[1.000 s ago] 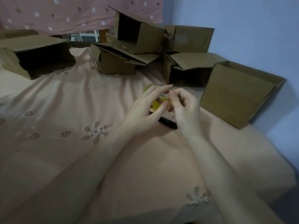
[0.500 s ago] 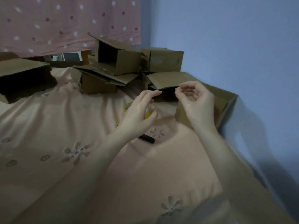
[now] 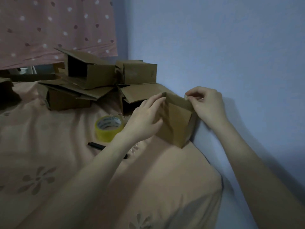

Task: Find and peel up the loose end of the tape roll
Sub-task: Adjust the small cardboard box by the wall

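The yellow tape roll point(image 3: 109, 128) lies flat on the pink bedsheet, and neither hand touches it. Just to its right, my left hand point(image 3: 145, 118) rests with fairly straight fingers against the left side of a small open cardboard box point(image 3: 176, 123), fingertips at its top corner. My right hand point(image 3: 208, 106) pinches a small clear piece of tape point(image 3: 186, 97) between thumb and forefinger at the box's upper right rim. I cannot see a loose end on the roll.
A black marker point(image 3: 99, 146) lies on the sheet below the roll, partly under my left forearm. Several open cardboard boxes point(image 3: 92, 75) are piled behind. A blue wall point(image 3: 231, 47) bounds the right side. A dotted pink curtain point(image 3: 49, 27) hangs at the back.
Both hands have left the tape roll, which now lies on the sheet. They have moved right to the small box; the right hand still pinches something small.
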Available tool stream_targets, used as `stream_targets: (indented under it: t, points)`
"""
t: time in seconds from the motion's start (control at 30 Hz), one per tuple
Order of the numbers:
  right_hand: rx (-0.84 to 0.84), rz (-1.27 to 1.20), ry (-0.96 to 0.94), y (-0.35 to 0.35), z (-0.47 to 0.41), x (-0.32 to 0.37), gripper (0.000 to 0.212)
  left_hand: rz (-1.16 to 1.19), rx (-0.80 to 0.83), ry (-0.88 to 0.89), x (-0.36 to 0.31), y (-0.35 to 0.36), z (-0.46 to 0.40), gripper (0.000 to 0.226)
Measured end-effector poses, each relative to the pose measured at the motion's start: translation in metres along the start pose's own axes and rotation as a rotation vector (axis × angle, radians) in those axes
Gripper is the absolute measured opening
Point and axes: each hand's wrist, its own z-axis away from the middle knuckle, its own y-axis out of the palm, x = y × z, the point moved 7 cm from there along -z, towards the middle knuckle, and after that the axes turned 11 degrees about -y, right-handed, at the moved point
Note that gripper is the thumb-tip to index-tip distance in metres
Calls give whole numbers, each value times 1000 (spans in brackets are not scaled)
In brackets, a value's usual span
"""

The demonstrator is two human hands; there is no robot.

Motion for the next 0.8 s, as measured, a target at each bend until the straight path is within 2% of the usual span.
stream_targets:
  t: [0.23,0.43,0.6,0.8]
  points:
    - [96,54,-11,3,2,-4,29,-46,35,-36,0,11,-9,62]
    - [96,7,-38,-1,5,3,25,-30,14,-20,1,5,-5,63]
    - [70,-27,-106,-1,4,24,24,18,-82,-16,8,-18,4,53]
    - [24,-93,-217,17,3,60,21,13,-137,-98,40,-50,16,40]
